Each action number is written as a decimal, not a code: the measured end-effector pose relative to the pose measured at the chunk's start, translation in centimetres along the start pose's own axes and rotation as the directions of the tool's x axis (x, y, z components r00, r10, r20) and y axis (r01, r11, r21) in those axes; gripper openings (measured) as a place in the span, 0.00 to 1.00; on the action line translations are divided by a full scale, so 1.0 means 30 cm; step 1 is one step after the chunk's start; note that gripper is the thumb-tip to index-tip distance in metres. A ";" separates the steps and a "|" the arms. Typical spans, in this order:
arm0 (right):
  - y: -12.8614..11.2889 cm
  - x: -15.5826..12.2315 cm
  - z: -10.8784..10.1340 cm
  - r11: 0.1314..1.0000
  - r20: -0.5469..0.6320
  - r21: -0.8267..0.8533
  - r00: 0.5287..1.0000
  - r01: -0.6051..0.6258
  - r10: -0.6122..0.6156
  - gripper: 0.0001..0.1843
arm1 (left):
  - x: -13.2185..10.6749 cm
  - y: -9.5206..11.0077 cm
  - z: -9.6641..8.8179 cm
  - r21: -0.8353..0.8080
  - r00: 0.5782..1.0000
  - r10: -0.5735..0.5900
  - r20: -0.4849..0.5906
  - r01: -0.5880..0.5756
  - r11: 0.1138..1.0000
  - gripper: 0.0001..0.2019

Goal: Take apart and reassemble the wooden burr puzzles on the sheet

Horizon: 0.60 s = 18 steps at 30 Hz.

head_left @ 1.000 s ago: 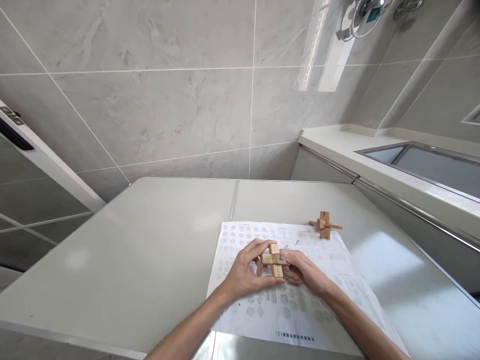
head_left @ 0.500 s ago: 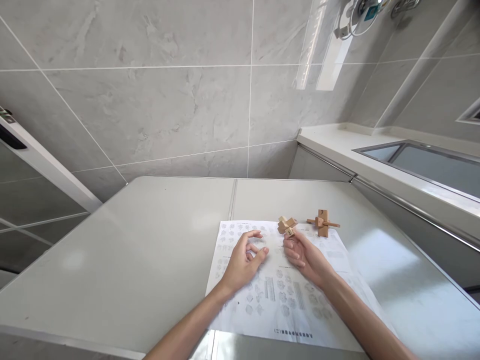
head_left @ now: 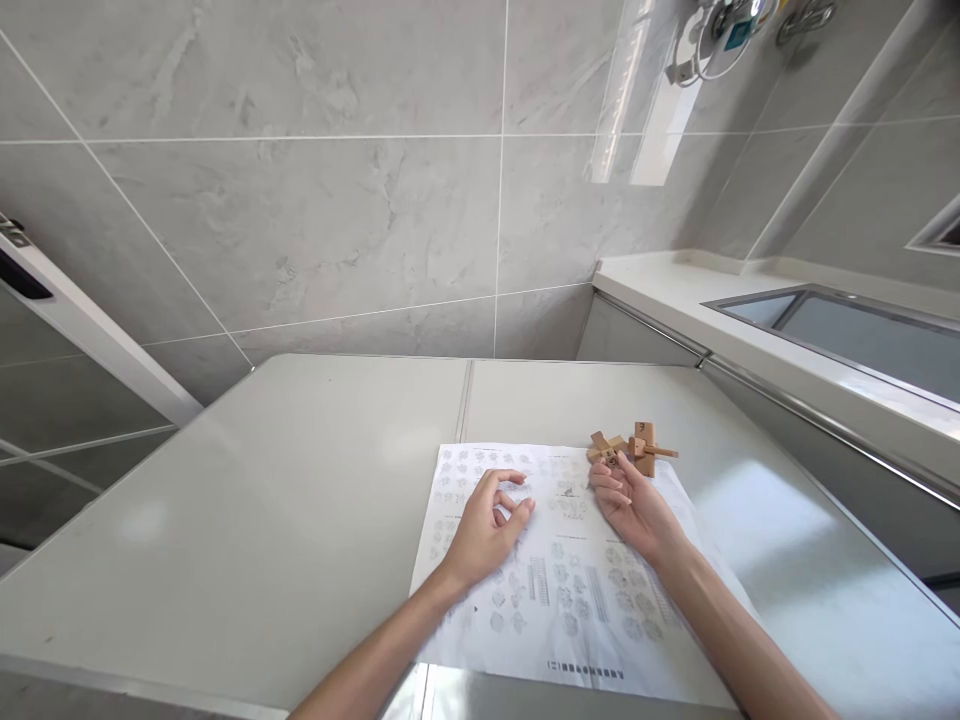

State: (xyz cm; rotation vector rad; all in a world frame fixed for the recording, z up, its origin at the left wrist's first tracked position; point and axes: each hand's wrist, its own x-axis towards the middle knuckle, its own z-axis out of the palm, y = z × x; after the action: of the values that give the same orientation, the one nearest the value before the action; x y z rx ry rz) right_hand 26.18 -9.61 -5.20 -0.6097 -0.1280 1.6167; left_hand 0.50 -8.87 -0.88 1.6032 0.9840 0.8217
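Note:
My right hand pinches a light wooden burr puzzle piece assembly made of crossed notched sticks, some with dark marks. Just to its right a second, browner wooden cross assembly sits at the far edge of the printed sheet, partly hidden by the held one and my fingers. Whether the two touch I cannot tell. My left hand rests over the sheet with curved fingers, thumb and forefinger apart, nothing between them. Beneath both hands lies the white instruction sheet, printed with small diagrams.
The sheet lies on a pale table with a seam across it. A tiled wall rises behind. On the right runs a white counter with an inset sink. A white-framed door stands at the left.
My right hand has moved right with the held wooden assembly, which has turned and now overlaps the other one in view. My left hand has stayed almost still.

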 end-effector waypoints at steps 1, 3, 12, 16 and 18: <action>0.001 -0.001 0.002 1.000 0.003 -0.016 1.000 0.001 -0.001 0.13 | 0.000 0.000 0.000 0.002 1.000 -0.004 -0.001 0.004 1.000 0.13; 0.009 -0.006 0.008 0.998 0.013 -0.067 1.000 -0.010 0.011 0.15 | 0.001 -0.001 0.000 0.010 1.000 -0.010 -0.002 0.010 1.000 0.13; 0.092 -0.063 0.079 0.898 0.056 -0.437 0.995 -0.047 0.079 0.14 | 0.010 -0.020 -0.001 0.125 0.999 0.022 0.037 -0.026 0.992 0.10; 0.094 -0.074 0.096 0.865 0.072 -0.500 0.994 -0.030 0.076 0.16 | 0.012 -0.028 0.001 0.152 0.997 0.042 0.061 -0.050 0.987 0.09; 0.093 -0.075 0.099 0.857 0.072 -0.515 0.995 -0.028 0.076 0.16 | 0.011 -0.027 0.001 0.151 0.997 0.052 0.061 -0.060 0.987 0.09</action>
State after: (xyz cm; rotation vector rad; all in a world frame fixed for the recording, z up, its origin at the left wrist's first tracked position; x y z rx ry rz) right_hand 22.39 -11.39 -3.16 -0.9549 -0.6332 1.6683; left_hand 0.52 -8.48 -1.68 1.7827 0.9845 0.7494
